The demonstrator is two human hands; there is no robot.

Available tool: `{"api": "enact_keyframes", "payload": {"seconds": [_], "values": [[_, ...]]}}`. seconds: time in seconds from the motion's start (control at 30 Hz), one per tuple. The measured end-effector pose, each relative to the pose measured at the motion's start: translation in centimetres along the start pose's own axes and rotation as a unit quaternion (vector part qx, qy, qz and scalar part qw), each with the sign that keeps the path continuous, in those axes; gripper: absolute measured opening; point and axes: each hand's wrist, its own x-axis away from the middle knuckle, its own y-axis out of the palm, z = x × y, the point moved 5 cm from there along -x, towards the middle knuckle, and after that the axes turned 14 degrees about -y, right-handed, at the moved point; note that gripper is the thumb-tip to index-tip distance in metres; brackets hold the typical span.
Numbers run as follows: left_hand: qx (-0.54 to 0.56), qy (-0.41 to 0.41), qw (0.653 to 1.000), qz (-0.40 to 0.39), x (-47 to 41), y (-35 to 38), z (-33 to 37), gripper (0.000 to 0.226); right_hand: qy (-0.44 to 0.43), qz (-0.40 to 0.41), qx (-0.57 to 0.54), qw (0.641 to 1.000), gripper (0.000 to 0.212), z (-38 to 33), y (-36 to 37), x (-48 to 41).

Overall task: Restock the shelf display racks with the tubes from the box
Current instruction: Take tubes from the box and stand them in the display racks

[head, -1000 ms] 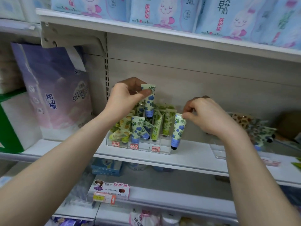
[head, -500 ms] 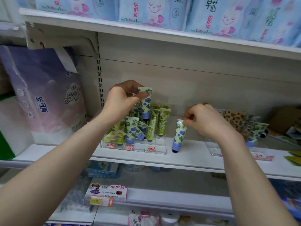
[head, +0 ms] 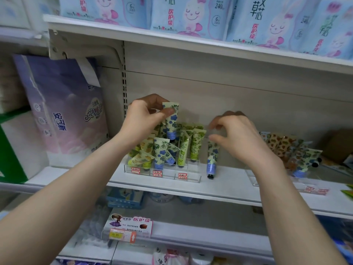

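Note:
A clear acrylic rack [head: 191, 175] on the middle shelf holds several upright green, yellow and blue flowered tubes [head: 195, 146]. My left hand [head: 145, 121] pinches the flat top end of a blue-flowered tube [head: 171, 123] between thumb and fingers, cap down, above the rack's back row. A second blue-flowered tube [head: 212, 159] stands cap down on the shelf board just right of the rack. My right hand [head: 238, 136] hovers over it with finger and thumb apart, the thumb at the tube's top edge.
A second clear rack [head: 254, 181] with brown-patterned and blue tubes [head: 282, 146] stands further right. A purple tissue pack [head: 63, 111] fills the left of the shelf. Blue packs [head: 187, 14] line the upper shelf. A brown cardboard shape [head: 340, 146] sits at far right.
My right hand lowered its tube until the cap met the shelf beside the rack, then spread its finger and thumb. My left hand keeps its tube above the rack.

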Motion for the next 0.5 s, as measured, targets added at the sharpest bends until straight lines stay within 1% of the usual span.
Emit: {"api": "enact_keyframes", "payload": {"seconds": [0.07,0.17,0.3,0.5], "values": [[0.004,0.001,1.000,0.007,0.0,-0.4,0.0,0.009,-0.042,0.033,-0.018,0.998,0.012,-2.1,0.2,-0.9],[0.009,0.003,1.000,0.020,0.0,-1.1,-0.2,0.008,-0.096,0.029,-0.028,0.995,0.008,-4.5,1.9,-2.4],[0.018,0.006,0.999,0.034,-0.5,-2.2,-0.6,0.006,-0.109,0.002,-0.024,0.994,0.012,-5.5,3.5,-3.5],[0.056,-0.008,0.997,0.046,-1.4,-2.8,-0.9,0.009,-0.125,-0.032,0.011,0.992,0.014,-6.2,4.9,-4.3]]}}
